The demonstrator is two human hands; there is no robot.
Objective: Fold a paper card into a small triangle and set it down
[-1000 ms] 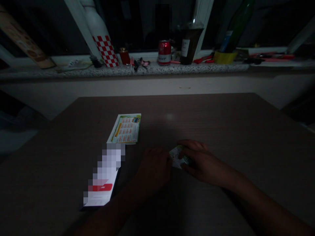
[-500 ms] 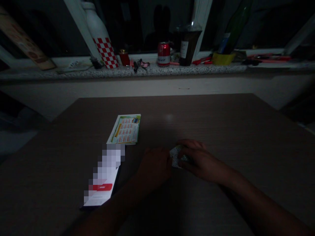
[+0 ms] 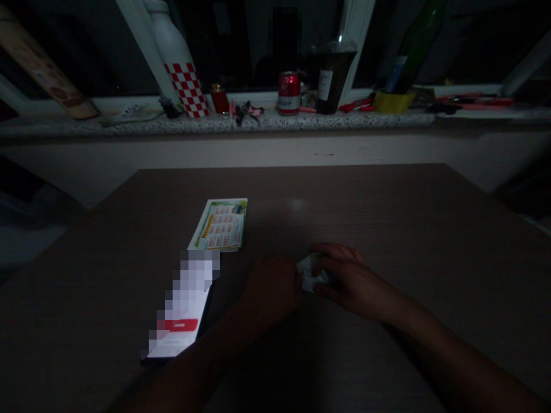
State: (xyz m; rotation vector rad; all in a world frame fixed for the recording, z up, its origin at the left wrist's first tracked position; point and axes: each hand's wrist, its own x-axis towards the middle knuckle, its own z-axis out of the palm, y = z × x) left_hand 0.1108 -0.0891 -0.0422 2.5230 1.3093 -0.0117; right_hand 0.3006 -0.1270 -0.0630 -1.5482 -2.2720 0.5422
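We are looking down, in dim light, at two bare hands working close together on a brown wood-grain table (image 3: 387, 212). Between them a small printed paper (image 3: 306, 274) is lying, pale with fine dark marks; we are placing it right of the left hand (image 3: 275, 287) and left of the right hand (image 3: 344, 281), both meeting it, neither clearly nearer. Its long axis is escaping us, as fingers are covering much of it; the bared strip is running from far to near, across the gap between the hands.

We are noting the right hand as half closed, its bent fingers and thumb lying about the paper's right part, holding it, with a narrow opening between thumb and forefinger. The left hand is showing us its back, fingers curled in at the paper's left edge; its fingertips are hiding, so we are not telling whether it is pinching.

Left of the left hand we are seeing a lit phone (image 3: 183, 347), its near corner beside the left forearm, and just beyond it a stack of calendar cards (image 3: 221, 226). On the speckled windowsill (image 3: 267, 121) a red can (image 3: 288, 94) is standing.
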